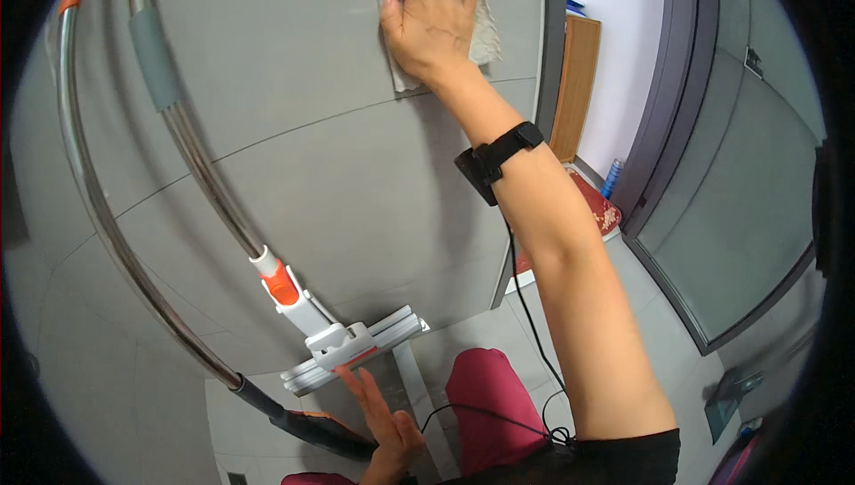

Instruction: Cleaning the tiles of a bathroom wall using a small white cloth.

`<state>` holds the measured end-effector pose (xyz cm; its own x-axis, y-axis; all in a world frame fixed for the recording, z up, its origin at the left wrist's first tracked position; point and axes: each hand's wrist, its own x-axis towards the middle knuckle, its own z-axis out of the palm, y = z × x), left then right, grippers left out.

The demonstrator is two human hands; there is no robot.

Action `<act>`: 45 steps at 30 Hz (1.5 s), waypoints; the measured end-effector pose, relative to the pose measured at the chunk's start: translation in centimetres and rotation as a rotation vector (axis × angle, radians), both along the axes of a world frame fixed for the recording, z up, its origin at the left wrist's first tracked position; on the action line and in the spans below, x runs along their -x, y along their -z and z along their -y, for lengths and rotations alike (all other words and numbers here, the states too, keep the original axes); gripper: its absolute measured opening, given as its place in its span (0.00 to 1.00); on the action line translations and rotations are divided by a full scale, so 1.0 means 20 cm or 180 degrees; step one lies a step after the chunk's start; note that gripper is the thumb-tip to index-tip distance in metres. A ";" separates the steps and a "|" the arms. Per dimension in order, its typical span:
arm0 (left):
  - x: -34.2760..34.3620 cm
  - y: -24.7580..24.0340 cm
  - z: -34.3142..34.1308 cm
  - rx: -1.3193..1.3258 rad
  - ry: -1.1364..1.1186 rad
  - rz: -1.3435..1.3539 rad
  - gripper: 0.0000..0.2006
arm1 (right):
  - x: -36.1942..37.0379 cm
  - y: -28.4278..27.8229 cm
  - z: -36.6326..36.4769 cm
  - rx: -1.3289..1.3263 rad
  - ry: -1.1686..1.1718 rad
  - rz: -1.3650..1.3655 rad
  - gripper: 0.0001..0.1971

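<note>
We look through one wide fisheye lens worn on the person's head, set higher than the mop head (341,344) and tipped steeply down, facing the tiled wall (294,191) above it and the floor (637,293) to its right. We are close: the right arm (570,271), reaching up from below and right of the mop head, fills much of our view, and a trousered leg (485,396) shows just to the mop head's lower right. Farther from us, the glass door (739,227) lies well off to the mop head's right, near the dark, rounded rim.
</note>
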<state>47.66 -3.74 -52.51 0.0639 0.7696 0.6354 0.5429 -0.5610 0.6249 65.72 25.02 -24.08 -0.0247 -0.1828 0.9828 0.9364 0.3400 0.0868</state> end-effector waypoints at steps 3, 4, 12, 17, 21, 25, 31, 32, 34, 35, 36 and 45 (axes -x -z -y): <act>-0.01 -0.03 0.00 -0.0012 -0.0108 0.0086 0.28 | -0.04 0.05 0.01 0.0259 0.0190 -0.0436 0.28; -0.01 -0.03 0.01 0.0005 -0.0101 0.0082 0.28 | -0.11 0.13 -0.07 0.0373 0.0522 -0.0747 0.30; 0.07 0.07 -0.02 -0.0013 0.0751 0.0206 0.23 | -0.36 0.91 -0.08 0.0876 0.0426 -0.0954 0.28; 0.18 0.03 -0.03 0.0717 0.1490 0.0080 0.20 | -0.20 1.19 -0.10 0.0993 0.0345 -0.1483 0.29; 0.31 0.06 0.01 0.0629 0.1445 0.0197 0.17 | 0.11 0.84 -0.07 0.0829 0.0263 -0.0934 0.28; 0.36 0.05 0.03 0.0372 0.1142 0.0505 0.17 | 0.58 0.57 -0.01 0.1037 0.0382 0.0326 0.24; 0.33 0.08 0.00 0.0083 0.1099 0.0426 0.15 | 0.92 0.65 0.06 0.1162 0.0195 0.2337 0.18; 0.32 0.10 0.01 0.0135 0.1073 0.0333 0.15 | 0.91 0.73 0.06 0.1037 -0.0155 0.2763 0.18; 0.30 0.17 0.01 0.0186 0.1031 0.0250 0.15 | 0.88 0.89 0.04 0.0750 -0.0884 0.3594 0.17; 0.29 0.23 0.02 0.0195 0.1048 0.0259 0.15 | 0.86 0.94 0.04 0.0739 -0.0918 0.3604 0.17; 0.28 0.27 0.02 0.0187 0.1102 0.0275 0.15 | 0.80 0.96 0.05 0.0906 -0.0925 0.3728 0.17; 0.23 0.39 0.01 0.0262 0.1352 0.0190 0.15 | 0.68 0.21 0.01 0.0258 0.0185 0.1503 0.16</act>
